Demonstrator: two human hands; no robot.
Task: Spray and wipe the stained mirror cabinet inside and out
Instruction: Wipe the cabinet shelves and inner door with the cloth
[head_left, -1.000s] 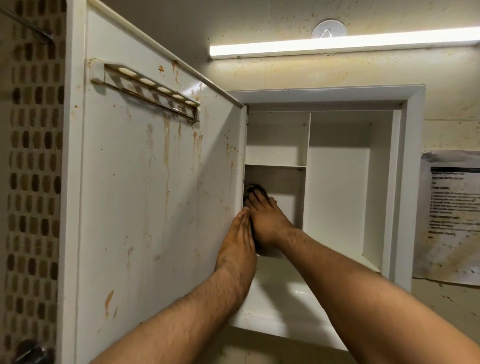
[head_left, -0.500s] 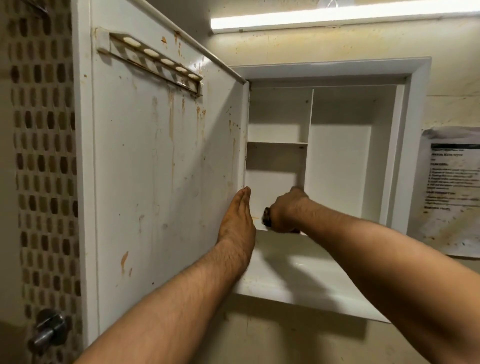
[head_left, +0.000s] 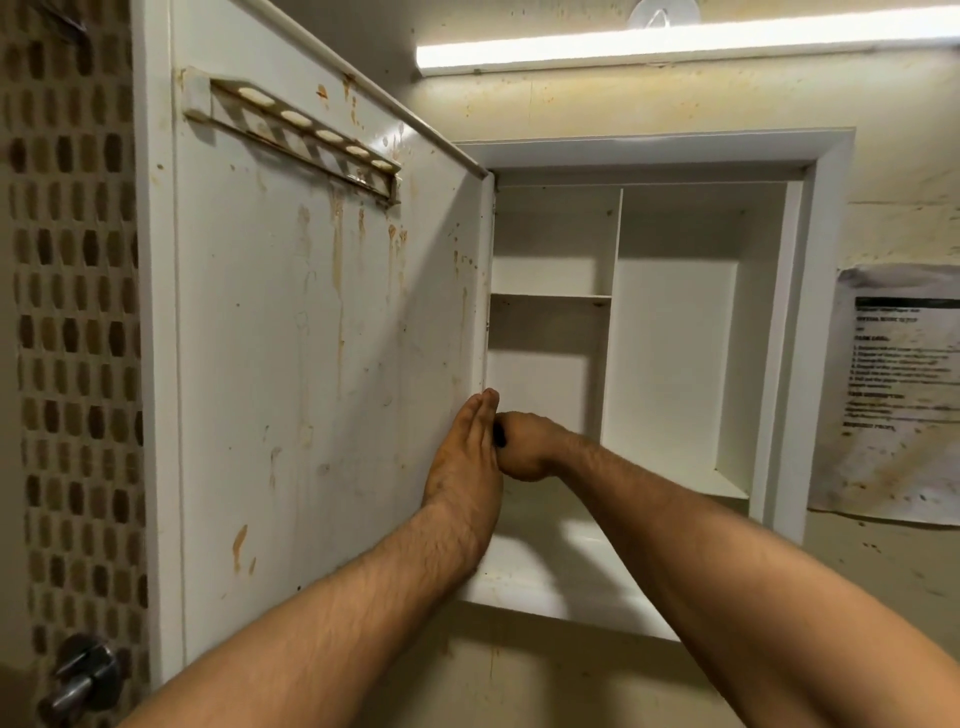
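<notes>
Bracing hand: my left hand (head_left: 462, 467) lies flat on the inner face of the door (head_left: 311, 338), fingers straight and together, close to the hinge edge.
Working hand: my right hand (head_left: 524, 447) has its fingers curled tight round a small dark thing (head_left: 498, 434) (I cannot tell what it is), just beside the left hand at the mouth of the lower left compartment.
Mirror cabinet (head_left: 810, 312): on the wall dead ahead, open, white inside; one shelf (head_left: 550, 297) splits the left side, with a tall bay on the right.
Door stains: brown drips and spots run down it, starting below the rack (head_left: 296, 135) with oval holes near its top.
Around: strip light (head_left: 675, 47) above, printed paper (head_left: 893, 395) on the wall to the right.
</notes>
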